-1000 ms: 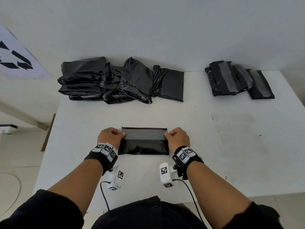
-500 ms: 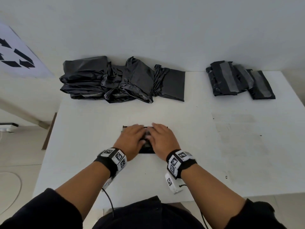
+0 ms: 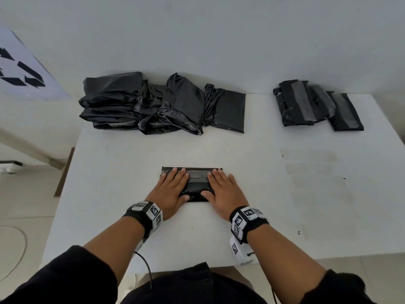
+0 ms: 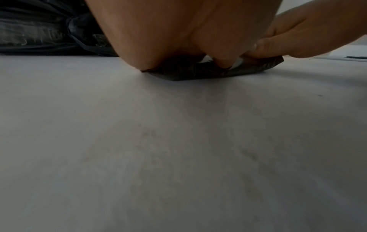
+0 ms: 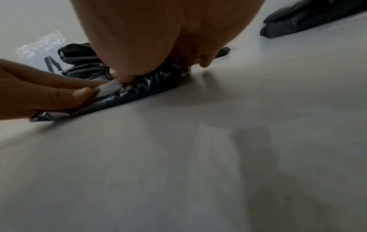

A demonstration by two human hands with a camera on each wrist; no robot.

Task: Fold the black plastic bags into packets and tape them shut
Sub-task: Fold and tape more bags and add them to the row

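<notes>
A folded black bag packet (image 3: pixel 197 185) lies flat on the white table (image 3: pixel 285 194) in front of me, with a strip of clear tape (image 3: pixel 198 172) across its far half. My left hand (image 3: pixel 173 189) lies palm down on the packet's left half, fingers straight. My right hand (image 3: pixel 223 189) lies flat on its right half. Both press it down. The left wrist view has the packet's edge (image 4: pixel 208 73) under the left palm (image 4: pixel 158 31). In the right wrist view the crinkled packet (image 5: pixel 143 89) sits under the right palm (image 5: pixel 158 31), with the left hand's thumb (image 5: pixel 59 97) at its end.
A heap of loose black bags (image 3: pixel 153 106) lies at the back left of the table. Several taped packets (image 3: pixel 315 104) lie at the back right. The table's left edge drops to a tiled floor (image 3: pixel 22 205). Faint tape marks (image 3: pixel 311 167) show on the right part.
A second ago both hands gripped the packet's ends beside the tape. They then came flat onto its middle, and now have spread apart, sliding outward over the tape.
</notes>
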